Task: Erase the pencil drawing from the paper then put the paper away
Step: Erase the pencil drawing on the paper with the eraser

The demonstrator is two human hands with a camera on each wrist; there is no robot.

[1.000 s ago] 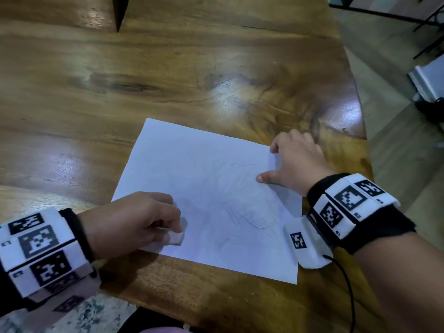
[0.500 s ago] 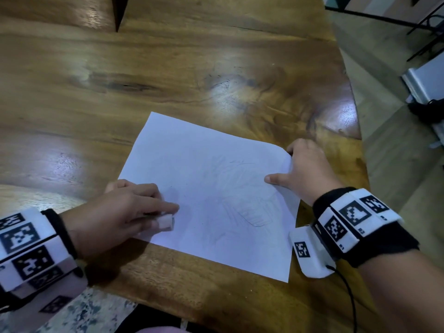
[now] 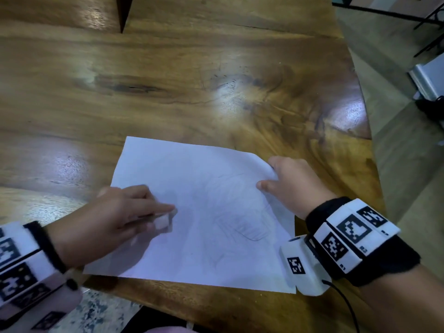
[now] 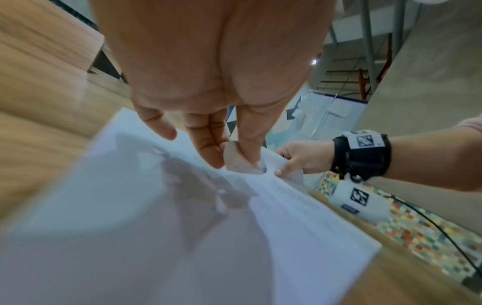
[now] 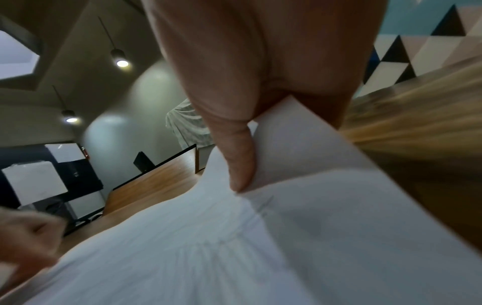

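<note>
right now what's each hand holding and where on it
Left hand pinches a white eraser by its upper end. Right hand pinches the paper at its far right corner.

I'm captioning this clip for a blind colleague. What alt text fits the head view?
A person's left hand rubs a small white eraser across a sheet of paper bearing a faint pencil drawing, while the right hand holds the sheet's far right corner, which is lifted slightly. The paper lies on a glossy wooden table; both wrists wear marker-covered bands.
</note>
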